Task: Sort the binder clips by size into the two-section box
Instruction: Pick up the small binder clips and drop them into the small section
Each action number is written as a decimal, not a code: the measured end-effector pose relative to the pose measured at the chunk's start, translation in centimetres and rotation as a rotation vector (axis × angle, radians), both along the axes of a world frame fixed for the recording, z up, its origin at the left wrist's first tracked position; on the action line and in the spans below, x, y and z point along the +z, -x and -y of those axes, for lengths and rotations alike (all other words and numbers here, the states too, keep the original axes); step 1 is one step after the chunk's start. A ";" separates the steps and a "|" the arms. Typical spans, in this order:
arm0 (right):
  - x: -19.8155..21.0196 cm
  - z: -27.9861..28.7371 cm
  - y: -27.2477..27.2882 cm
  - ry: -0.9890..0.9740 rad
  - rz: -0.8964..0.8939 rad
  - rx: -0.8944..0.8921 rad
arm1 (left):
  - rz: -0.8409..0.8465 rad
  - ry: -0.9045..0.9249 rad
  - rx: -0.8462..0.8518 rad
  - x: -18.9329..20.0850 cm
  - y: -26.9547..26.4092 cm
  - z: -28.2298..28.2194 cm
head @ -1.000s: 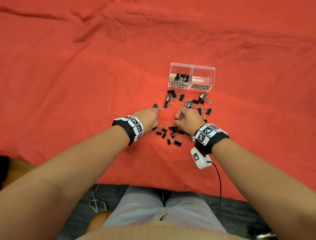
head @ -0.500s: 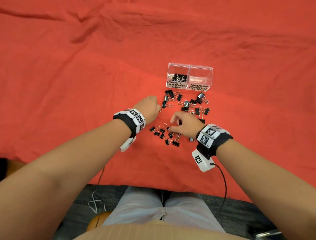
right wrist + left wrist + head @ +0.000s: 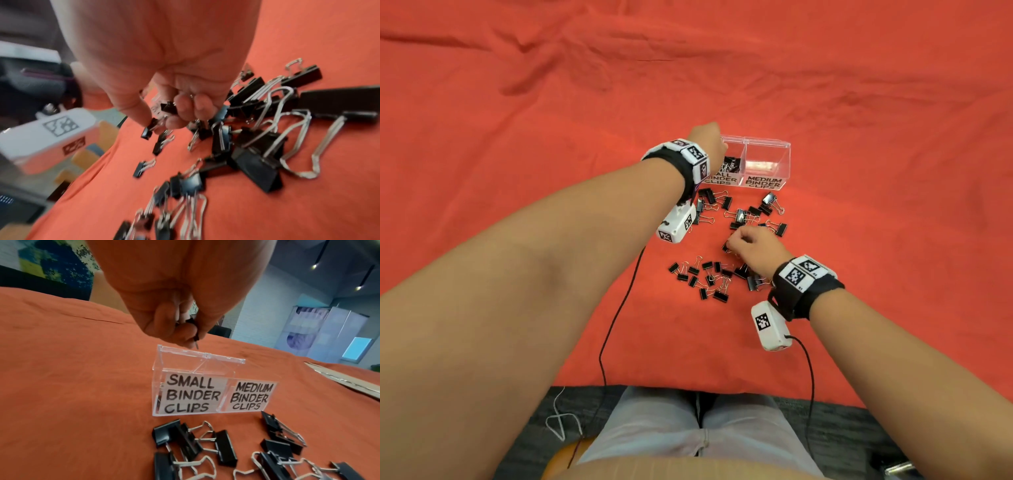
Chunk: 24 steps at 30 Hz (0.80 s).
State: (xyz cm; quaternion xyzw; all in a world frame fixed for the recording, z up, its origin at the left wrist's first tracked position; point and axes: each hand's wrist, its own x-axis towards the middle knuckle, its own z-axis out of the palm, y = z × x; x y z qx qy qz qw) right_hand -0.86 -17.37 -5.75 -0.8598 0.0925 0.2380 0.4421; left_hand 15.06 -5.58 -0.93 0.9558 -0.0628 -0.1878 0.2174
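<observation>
A clear two-section box (image 3: 767,141) stands on the red cloth, labelled SMALL and MEDIUM BINDER CLIPS. Several small clips (image 3: 731,163) lie in the small section; the medium section looks bare. My left hand (image 3: 191,335) hovers just above the small section's back rim (image 3: 185,351) and pinches a small black clip (image 3: 195,332). In the head view that left hand (image 3: 709,137) hides the box's left end. My right hand (image 3: 160,125) is down among the loose clips, pinching a small clip (image 3: 149,129), with another clip (image 3: 169,107) in its curled fingers. From the head, the right hand (image 3: 732,241) sits mid-pile.
Medium clips (image 3: 753,212) lie scattered just in front of the box, small clips (image 3: 705,277) nearer me. The red cloth (image 3: 551,171) covers the table to its front edge (image 3: 688,387). Wrist camera cables (image 3: 616,315) trail across it. A flat cardboard piece (image 3: 349,379) lies far right.
My left hand has lifted from the pile with a small clip and travelled forward to above the box's small section. The right hand has stayed over the pile, fingers working at the clips.
</observation>
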 end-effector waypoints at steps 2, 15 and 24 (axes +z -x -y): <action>0.3 0.5 -0.6 -0.005 -0.022 -0.045 | -0.011 -0.008 -0.002 -0.2 -0.5 0.4; 4.7 0.1 -11.3 0.216 0.261 -0.071 | 0.068 0.307 0.102 -0.8 5.1 -4.5; 3.6 -2.3 -13.0 0.493 0.331 0.228 | -0.193 0.139 -0.104 -4.7 13.6 -9.4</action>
